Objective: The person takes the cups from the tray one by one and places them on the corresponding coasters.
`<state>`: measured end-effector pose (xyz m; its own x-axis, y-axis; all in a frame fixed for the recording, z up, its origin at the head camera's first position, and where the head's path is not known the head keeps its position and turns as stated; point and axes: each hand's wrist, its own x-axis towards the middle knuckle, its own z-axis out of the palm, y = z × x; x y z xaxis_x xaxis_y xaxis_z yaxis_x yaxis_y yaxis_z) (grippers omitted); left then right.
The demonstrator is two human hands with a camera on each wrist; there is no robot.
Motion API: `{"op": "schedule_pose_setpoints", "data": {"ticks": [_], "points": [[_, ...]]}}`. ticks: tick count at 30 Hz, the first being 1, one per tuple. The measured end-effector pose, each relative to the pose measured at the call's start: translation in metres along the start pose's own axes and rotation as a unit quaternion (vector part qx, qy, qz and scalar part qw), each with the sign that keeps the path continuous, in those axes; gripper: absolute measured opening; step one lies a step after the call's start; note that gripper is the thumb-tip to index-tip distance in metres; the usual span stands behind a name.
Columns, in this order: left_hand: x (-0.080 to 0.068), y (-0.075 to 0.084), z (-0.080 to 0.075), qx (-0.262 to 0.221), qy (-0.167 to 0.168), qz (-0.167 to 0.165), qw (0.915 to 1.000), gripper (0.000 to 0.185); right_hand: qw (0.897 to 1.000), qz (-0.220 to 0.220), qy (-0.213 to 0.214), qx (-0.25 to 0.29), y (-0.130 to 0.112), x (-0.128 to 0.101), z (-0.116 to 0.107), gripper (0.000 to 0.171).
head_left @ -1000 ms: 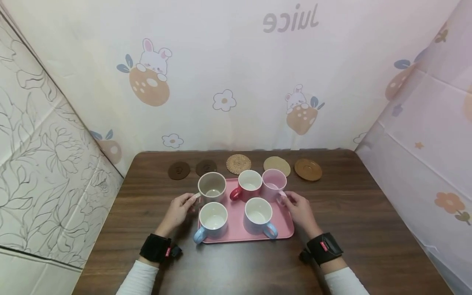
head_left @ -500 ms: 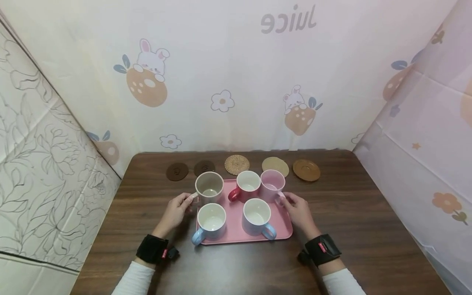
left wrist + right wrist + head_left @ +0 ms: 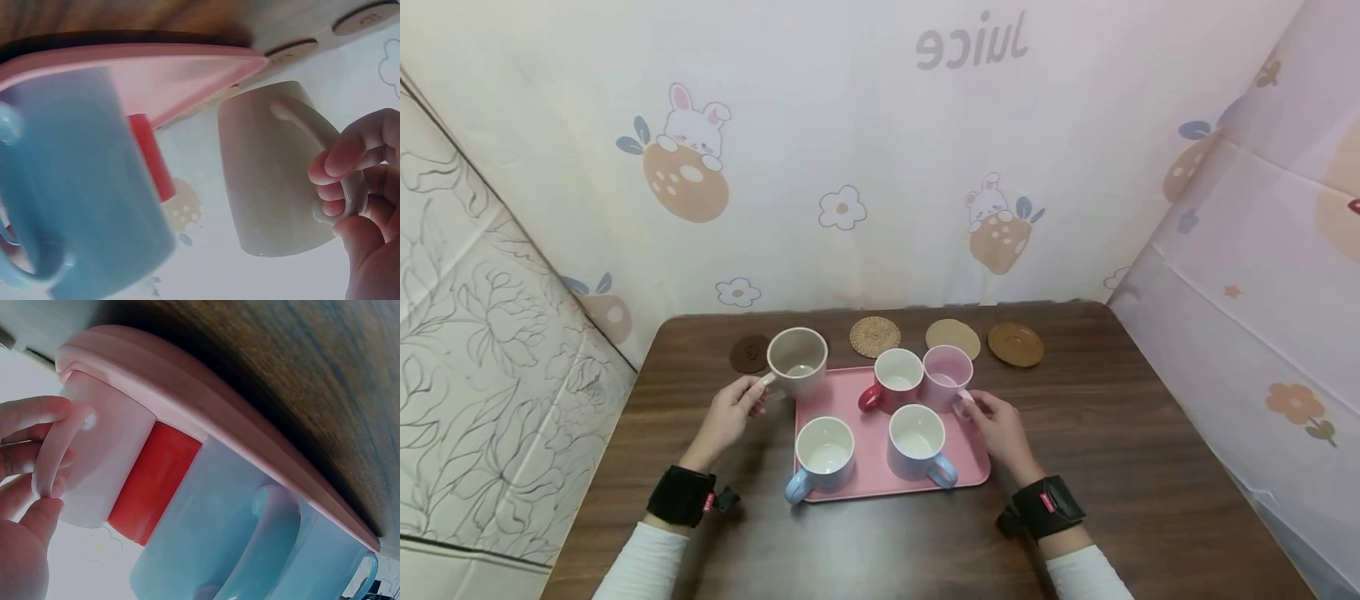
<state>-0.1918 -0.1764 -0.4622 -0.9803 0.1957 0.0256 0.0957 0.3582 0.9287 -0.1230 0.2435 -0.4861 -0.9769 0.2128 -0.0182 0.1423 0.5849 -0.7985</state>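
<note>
1. Beige mug [image 3: 797,362]: the left hand [image 3: 727,414] grips its handle and has lifted it off the pink tray [image 3: 863,407], now centre-left, above the table [image 3: 1112,433].
2. Pink mug [image 3: 947,378]: unmoved on the tray; right hand [image 3: 1003,431] fingers [image 3: 31,422] grasp its handle.

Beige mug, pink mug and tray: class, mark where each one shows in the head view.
beige mug [image 3: 797,364], head view, on its inner wall.
pink mug [image 3: 947,372], head view, on its inside.
tray [image 3: 865,433], head view, on its bare floor between the mugs.
</note>
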Motion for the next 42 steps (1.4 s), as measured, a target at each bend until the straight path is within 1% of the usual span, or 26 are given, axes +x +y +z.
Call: {"op": "schedule_pose_setpoints", "data": {"ticks": [4,7,10,14,17,21,26,30,36,38,42], "points": [[0.007,0.003,-0.013,0.005,0.003,0.003,1.0000,0.029,1.000,0.002,0.004,0.003,0.001,0.000,0.002,0.030],[0.014,0.003,-0.022,0.016,0.005,-0.004,0.9999,0.031,1.000,0.009,0.002,0.005,0.001,0.000,0.003,0.032],[0.021,0.001,-0.028,0.020,0.015,-0.015,0.9996,0.032,1.000,0.016,-0.004,0.004,0.000,0.000,0.002,0.033],[0.026,-0.009,-0.036,0.017,0.036,-0.035,0.9986,0.036,1.000,0.011,-0.010,0.000,-0.001,0.000,0.002,0.033],[0.027,-0.018,-0.042,0.004,0.053,-0.048,0.9974,0.040,1.000,0.008,-0.016,0.000,-0.001,-0.001,0.002,0.032],[0.035,-0.025,-0.047,-0.009,0.069,-0.055,0.9960,0.041,1.000,0.012,-0.012,0.002,0.000,-0.002,0.002,0.031],[0.046,-0.030,-0.051,-0.002,0.090,-0.059,0.9942,0.038,1.000,0.003,0.004,0.003,0.000,-0.002,0.001,0.031],[0.051,-0.036,-0.050,0.004,0.102,-0.068,0.9924,0.036,1.000,0.001,0.007,0.000,-0.001,-0.003,0.001,0.031],[0.055,-0.046,-0.046,-0.009,0.109,-0.075,0.9912,0.034,1.000,0.001,0.012,-0.002,0.000,-0.003,0.001,0.031],[0.056,-0.048,-0.045,-0.011,0.113,-0.076,0.9906,0.033,1.000,0.005,0.009,0.001,-0.001,-0.003,0.001,0.030],[0.055,-0.050,-0.042,-0.022,0.125,-0.074,0.9892,0.032,1.000,-0.003,0.012,-0.001,-0.002,-0.003,0.001,0.029]]}}
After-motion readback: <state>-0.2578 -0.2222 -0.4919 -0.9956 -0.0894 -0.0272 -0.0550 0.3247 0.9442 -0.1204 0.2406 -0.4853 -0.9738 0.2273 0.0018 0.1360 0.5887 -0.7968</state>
